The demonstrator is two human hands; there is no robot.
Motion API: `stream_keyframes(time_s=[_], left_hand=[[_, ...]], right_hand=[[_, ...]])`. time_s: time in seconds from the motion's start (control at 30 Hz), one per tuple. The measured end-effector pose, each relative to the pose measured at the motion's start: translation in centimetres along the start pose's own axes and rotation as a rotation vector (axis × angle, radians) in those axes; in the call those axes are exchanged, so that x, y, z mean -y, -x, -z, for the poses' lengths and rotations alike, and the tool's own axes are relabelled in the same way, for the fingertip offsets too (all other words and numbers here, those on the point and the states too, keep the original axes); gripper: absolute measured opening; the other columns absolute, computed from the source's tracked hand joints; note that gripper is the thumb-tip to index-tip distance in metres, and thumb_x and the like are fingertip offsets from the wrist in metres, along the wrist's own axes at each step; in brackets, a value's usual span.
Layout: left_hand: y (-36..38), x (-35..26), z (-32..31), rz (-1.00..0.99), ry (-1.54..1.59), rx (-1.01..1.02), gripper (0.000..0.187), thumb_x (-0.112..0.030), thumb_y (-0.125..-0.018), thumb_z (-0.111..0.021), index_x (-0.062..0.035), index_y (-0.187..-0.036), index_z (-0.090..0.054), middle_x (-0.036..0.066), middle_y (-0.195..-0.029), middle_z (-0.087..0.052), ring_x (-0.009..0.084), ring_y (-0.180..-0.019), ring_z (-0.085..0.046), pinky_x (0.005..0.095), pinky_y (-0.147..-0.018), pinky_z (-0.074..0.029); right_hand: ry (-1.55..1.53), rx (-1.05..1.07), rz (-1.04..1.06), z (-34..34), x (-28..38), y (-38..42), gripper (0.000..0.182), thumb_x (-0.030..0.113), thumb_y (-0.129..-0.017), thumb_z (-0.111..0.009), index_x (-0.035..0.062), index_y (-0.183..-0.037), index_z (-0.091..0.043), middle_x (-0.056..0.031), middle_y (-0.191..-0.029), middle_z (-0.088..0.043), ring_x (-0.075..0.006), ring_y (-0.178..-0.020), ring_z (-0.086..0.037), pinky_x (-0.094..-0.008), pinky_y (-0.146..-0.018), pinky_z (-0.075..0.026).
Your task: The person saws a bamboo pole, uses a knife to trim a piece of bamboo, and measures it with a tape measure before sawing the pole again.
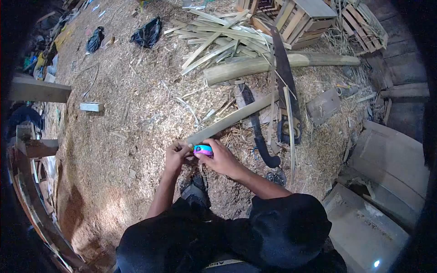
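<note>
My right hand point(218, 158) is closed around a small blue and pink tape measure point(203, 150), in front of my knees. Just left of it, my left hand point(177, 154) pinches at the near end of a flat bamboo strip point(232, 119), its fingertips close to the tape measure. The strip slants up and to the right, crossing over a machete point(256, 123) with a black handle. To the right of the machete lies a handsaw point(286, 82), its handle toward me. A thin split strip point(290, 132) rests over the saw.
A thick bamboo pole point(246, 70) lies beyond the tools, with a heap of split strips point(223, 36) behind it. Wooden crates point(309, 22) stand at the back right. Cardboard point(387, 154) is at the right, a wooden frame point(41, 148) at the left. Shavings cover the ground.
</note>
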State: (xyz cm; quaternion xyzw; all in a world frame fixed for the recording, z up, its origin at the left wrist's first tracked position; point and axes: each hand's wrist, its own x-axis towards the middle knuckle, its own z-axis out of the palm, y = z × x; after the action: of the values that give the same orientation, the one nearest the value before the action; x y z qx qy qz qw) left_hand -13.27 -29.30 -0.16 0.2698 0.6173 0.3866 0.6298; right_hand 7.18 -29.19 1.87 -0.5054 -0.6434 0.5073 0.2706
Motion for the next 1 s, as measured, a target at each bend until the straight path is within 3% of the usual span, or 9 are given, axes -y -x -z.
stream_keyframes(time_s=[0.1,0.17,0.23,0.43,0.57,0.6,0.73,0.83,1.0], left_hand=[[0.5,-0.6,0.0,0.001,-0.097,0.03,0.014,-0.009,-0.087,-0.07,-0.0005,-0.093,-0.061,0.007,-0.079,-0.067,0.0132,-0.061,-0.064,0.0272,-0.048,-0.054],[0.9,-1.3,-0.2,0.042,-0.143,0.006,0.012,-0.008,-0.086,-0.072,-0.0017,-0.089,-0.062,0.003,-0.078,-0.066,0.0096,-0.069,-0.06,0.0243,-0.063,-0.049],[0.8,-1.1,-0.4,-0.076,-0.259,0.006,0.017,-0.011,-0.087,-0.07,0.001,-0.094,-0.061,0.007,-0.078,-0.067,0.0136,-0.061,-0.065,0.0281,-0.046,-0.054],[0.6,-1.5,-0.8,0.012,-0.132,-0.047,0.017,-0.014,-0.089,-0.069,0.001,-0.094,-0.062,0.007,-0.079,-0.067,0.0122,-0.061,-0.063,0.0258,-0.049,-0.051],[0.0,-2.1,-0.4,0.028,-0.169,-0.054,0.017,-0.015,-0.089,-0.069,0.0001,-0.095,-0.063,0.004,-0.078,-0.066,0.0101,-0.057,-0.061,0.0233,-0.05,-0.048],[-0.7,-1.0,0.3,-0.036,-0.282,-0.095,0.024,-0.017,-0.09,-0.067,0.0025,-0.102,-0.061,0.013,-0.081,-0.065,0.0178,-0.06,-0.063,0.0326,-0.048,-0.055],[0.5,-1.8,-0.3,-0.482,-0.635,-0.275,0.033,-0.021,-0.088,-0.069,-0.0008,-0.115,-0.062,0.01,-0.093,-0.066,0.0175,-0.078,-0.063,0.031,-0.068,-0.052],[1.4,-2.6,-1.0,-0.283,-0.47,0.147,0.031,-0.018,-0.092,-0.065,-0.0011,-0.117,-0.062,0.007,-0.089,-0.068,0.0132,-0.078,-0.063,0.0285,-0.064,-0.051],[1.9,-2.7,-2.7,-0.116,-0.113,0.166,0.022,-0.018,-0.094,-0.065,-0.0009,-0.108,-0.063,0.005,-0.087,-0.068,0.0089,-0.074,-0.061,0.0239,-0.064,-0.049]], right_hand=[[-0.038,0.083,-0.011,-0.4,-0.8,-0.7,0.045,0.037,-0.088,-0.07,-0.0016,-0.109,-0.058,-0.0217,-0.11,-0.059,-0.0339,-0.1,-0.06,-0.0427,-0.082,-0.049],[-0.009,0.062,0.022,-0.6,-0.7,-0.6,0.042,0.035,-0.087,-0.069,-0.0005,-0.107,-0.059,-0.0196,-0.1,-0.061,-0.0343,-0.097,-0.06,-0.0422,-0.083,-0.048],[0.072,0.055,0.092,-0.6,-0.4,-0.5,0.039,0.033,-0.087,-0.07,0.0024,-0.109,-0.061,-0.017,-0.09,-0.061,-0.0347,-0.095,-0.06,-0.0426,-0.082,-0.048],[0.105,0.082,0.133,-0.5,-1.3,-0.7,0.039,0.032,-0.085,-0.07,0.0017,-0.107,-0.064,-0.016,-0.085,-0.061,-0.0361,-0.088,-0.06,-0.0436,-0.082,-0.048],[-0.304,-0.002,-0.012,0.3,-1.0,-0.6,0.035,0.033,-0.089,-0.068,0.0028,-0.108,-0.065,-0.0124,-0.086,-0.066,-0.0211,-0.077,-0.063,-0.0354,-0.071,-0.05],[-0.248,0.031,-0.056,1.5,0.4,-0.6,0.035,0.031,-0.091,-0.066,0.0025,-0.111,-0.063,-0.011,-0.089,-0.067,-0.0145,-0.081,-0.062,-0.0307,-0.072,-0.05],[-0.05,-0.034,0.078,2.2,1.0,-1.1,0.041,0.021,-0.089,-0.067,0.0021,-0.124,-0.055,-0.0159,-0.105,-0.064,-0.024,-0.087,-0.066,-0.0333,-0.076,-0.053],[-0.014,-0.078,0.14,1.9,1.5,-1.2,0.044,0.024,-0.089,-0.067,0.0004,-0.123,-0.054,-0.021,-0.112,-0.061,-0.0354,-0.104,-0.061,-0.0404,-0.088,-0.049],[0.195,-0.001,0.205,2.7,1.4,-1.1,0.054,0.025,-0.085,-0.071,0.0038,-0.13,-0.052,-0.0198,-0.127,-0.051,-0.0373,-0.11,-0.058,-0.0433,-0.09,-0.05]])
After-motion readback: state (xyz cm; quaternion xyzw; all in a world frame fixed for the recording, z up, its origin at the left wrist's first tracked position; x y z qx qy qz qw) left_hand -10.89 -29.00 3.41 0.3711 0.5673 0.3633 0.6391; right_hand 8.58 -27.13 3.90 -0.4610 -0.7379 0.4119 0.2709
